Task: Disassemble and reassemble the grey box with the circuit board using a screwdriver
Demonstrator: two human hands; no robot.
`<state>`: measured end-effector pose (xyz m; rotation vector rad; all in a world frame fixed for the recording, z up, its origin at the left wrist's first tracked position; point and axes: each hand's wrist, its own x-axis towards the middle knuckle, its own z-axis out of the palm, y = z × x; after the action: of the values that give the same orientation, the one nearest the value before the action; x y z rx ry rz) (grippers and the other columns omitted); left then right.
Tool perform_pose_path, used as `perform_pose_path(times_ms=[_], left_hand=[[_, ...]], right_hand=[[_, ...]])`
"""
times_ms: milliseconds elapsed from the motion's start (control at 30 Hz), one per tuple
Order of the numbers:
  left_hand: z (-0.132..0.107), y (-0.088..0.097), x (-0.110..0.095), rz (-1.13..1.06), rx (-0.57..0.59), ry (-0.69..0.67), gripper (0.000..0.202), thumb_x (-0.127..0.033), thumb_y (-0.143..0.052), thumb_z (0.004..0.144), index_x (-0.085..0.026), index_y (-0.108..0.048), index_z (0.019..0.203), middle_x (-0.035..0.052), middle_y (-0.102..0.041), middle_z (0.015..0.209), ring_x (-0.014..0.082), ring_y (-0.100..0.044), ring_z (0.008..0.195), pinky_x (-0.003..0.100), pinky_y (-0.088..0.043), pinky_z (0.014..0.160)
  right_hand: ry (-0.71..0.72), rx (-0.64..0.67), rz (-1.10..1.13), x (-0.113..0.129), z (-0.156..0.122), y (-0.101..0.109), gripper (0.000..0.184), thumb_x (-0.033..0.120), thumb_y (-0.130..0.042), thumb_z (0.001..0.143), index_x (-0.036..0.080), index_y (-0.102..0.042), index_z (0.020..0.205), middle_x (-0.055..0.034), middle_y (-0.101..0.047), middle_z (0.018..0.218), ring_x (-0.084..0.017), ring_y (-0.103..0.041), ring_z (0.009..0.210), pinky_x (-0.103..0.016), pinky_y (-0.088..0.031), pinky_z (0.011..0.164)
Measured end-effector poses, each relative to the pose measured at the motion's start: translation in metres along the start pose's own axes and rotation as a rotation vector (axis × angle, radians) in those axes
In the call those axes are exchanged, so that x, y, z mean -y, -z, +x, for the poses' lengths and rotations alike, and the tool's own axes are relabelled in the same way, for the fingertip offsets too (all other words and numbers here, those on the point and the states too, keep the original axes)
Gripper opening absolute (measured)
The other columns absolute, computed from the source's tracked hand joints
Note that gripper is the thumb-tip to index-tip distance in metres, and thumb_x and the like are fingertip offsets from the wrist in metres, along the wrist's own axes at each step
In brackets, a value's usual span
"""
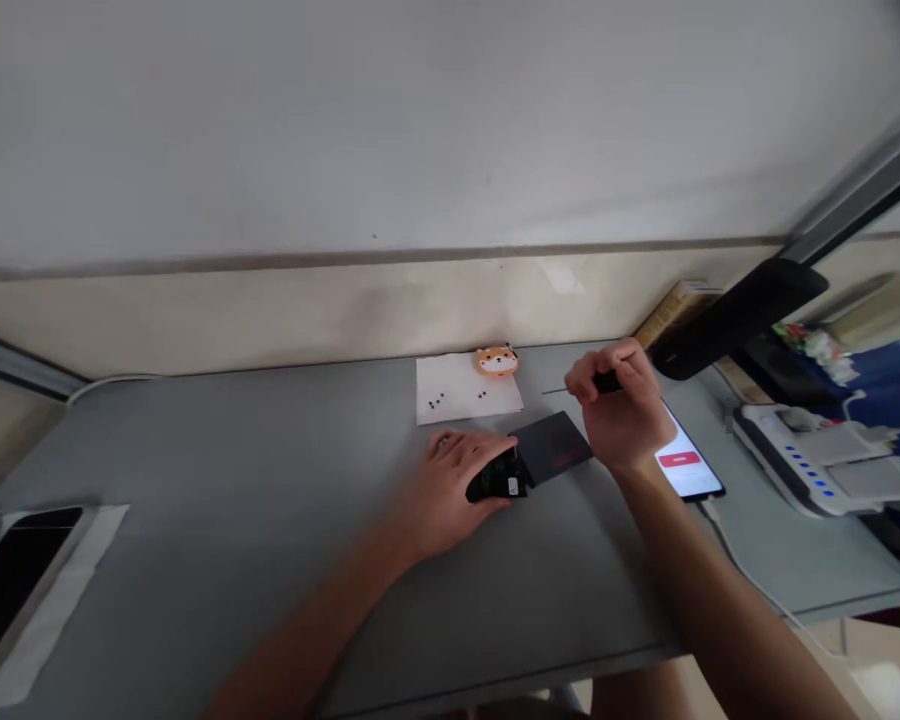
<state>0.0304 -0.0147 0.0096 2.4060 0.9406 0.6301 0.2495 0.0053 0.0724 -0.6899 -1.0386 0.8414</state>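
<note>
My left hand rests on the grey table with its fingers closed round a small black and green circuit board. A dark flat square cover lies just right of that board. My right hand hovers above the cover, closed round a small screwdriver whose thin tip points left. A white sheet of paper with several tiny dark screws lies behind both hands.
An orange animal-shaped figure sits at the paper's far edge. A lit phone with a cable lies right of my right hand. A white device with blue lights stands further right. A dark screen lies at the left edge.
</note>
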Motion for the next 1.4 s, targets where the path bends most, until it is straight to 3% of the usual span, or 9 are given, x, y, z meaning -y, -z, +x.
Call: perform_pose_path(times_ms=[133,300,467,633,767,1000,1100,1233,1400], left_hand=[[0.0,-0.006,0.0,0.018,-0.02,-0.01,0.055,-0.027,-0.074,0.09,-0.031,-0.053,0.141,0.0057,-0.067,0.132,0.028,-0.061,0.124,0.048,-0.045,0.109],[0.0,-0.007,-0.001,-0.086,-0.221,-0.004,0.051,-0.028,-0.075,0.088,-0.029,-0.055,0.135,0.0071,-0.069,0.128,0.0275,-0.063,0.121,0.049,-0.048,0.107],[-0.004,0.001,-0.011,-0.137,-0.405,-0.135,0.045,-0.037,-0.07,0.094,-0.026,-0.054,0.135,0.0109,-0.068,0.125,0.0256,-0.065,0.116,0.043,-0.053,0.099],[-0.015,-0.001,-0.027,0.089,-0.302,-0.494,0.039,-0.048,-0.063,0.099,-0.022,-0.059,0.128,0.0111,-0.069,0.117,0.0232,-0.066,0.107,0.038,-0.047,0.096],[-0.02,-0.018,-0.03,0.213,-0.092,-0.577,0.043,-0.056,-0.052,0.103,-0.023,-0.063,0.13,0.0088,-0.07,0.111,0.0218,-0.065,0.098,0.037,-0.044,0.095],[-0.018,-0.015,-0.027,0.304,0.009,-0.547,0.058,-0.067,-0.045,0.1,-0.02,-0.064,0.128,0.0098,-0.069,0.11,0.0251,-0.061,0.097,0.04,-0.044,0.091],[-0.014,0.0,-0.024,0.324,-0.054,-0.451,0.053,-0.06,-0.038,0.105,-0.02,-0.064,0.126,0.0109,-0.069,0.111,0.0261,-0.061,0.101,0.04,-0.046,0.091],[-0.008,0.02,-0.002,0.414,-0.17,-0.166,0.033,-0.036,-0.042,0.105,-0.018,-0.069,0.108,0.0094,-0.067,0.095,0.0253,-0.063,0.093,0.039,-0.05,0.083],[-0.008,0.035,0.034,0.34,-0.1,-0.05,0.022,-0.021,-0.045,0.097,-0.021,-0.066,0.09,0.0032,-0.07,0.085,0.0187,-0.065,0.076,0.036,-0.051,0.081]], right_hand=[[0.089,0.016,-0.105,-0.013,-0.005,0.003,0.026,0.04,-0.067,0.086,0.023,-0.051,0.073,0.0056,-0.044,0.059,-0.011,-0.042,0.05,-0.029,-0.03,0.053],[0.333,-0.018,-0.302,-0.018,-0.016,0.005,0.02,0.035,-0.056,0.095,0.024,-0.051,0.079,0.005,-0.045,0.062,-0.012,-0.042,0.054,-0.028,-0.031,0.055],[0.42,0.179,-0.713,-0.002,-0.016,0.013,0.011,0.024,-0.055,0.092,0.023,-0.052,0.082,0.0021,-0.054,0.07,-0.012,-0.046,0.059,-0.028,-0.036,0.057],[0.187,0.439,-1.098,0.013,-0.007,0.018,0.013,0.027,-0.054,0.094,0.021,-0.059,0.083,0.0007,-0.064,0.071,-0.013,-0.054,0.06,-0.029,-0.037,0.061],[-0.089,0.597,-1.305,0.016,-0.001,0.023,0.013,0.032,-0.058,0.093,0.023,-0.067,0.092,-0.002,-0.073,0.091,-0.019,-0.064,0.078,-0.031,-0.041,0.07],[-0.397,0.742,-1.359,0.016,0.002,0.024,0.017,0.029,-0.067,0.09,0.024,-0.069,0.106,-0.0049,-0.069,0.111,-0.017,-0.065,0.075,-0.031,-0.046,0.073],[-0.379,0.738,-1.378,0.012,0.003,0.024,0.018,0.03,-0.068,0.09,0.024,-0.07,0.107,-0.0051,-0.07,0.11,-0.02,-0.067,0.084,-0.032,-0.047,0.078],[-0.332,0.728,-1.398,0.006,0.002,0.025,0.017,0.033,-0.068,0.09,0.025,-0.071,0.105,-0.0057,-0.07,0.109,-0.021,-0.067,0.086,-0.033,-0.047,0.077],[-0.228,0.755,-1.401,-0.001,-0.001,0.024,0.018,0.037,-0.065,0.093,0.024,-0.071,0.104,-0.0068,-0.07,0.108,-0.021,-0.066,0.083,-0.032,-0.047,0.074]])
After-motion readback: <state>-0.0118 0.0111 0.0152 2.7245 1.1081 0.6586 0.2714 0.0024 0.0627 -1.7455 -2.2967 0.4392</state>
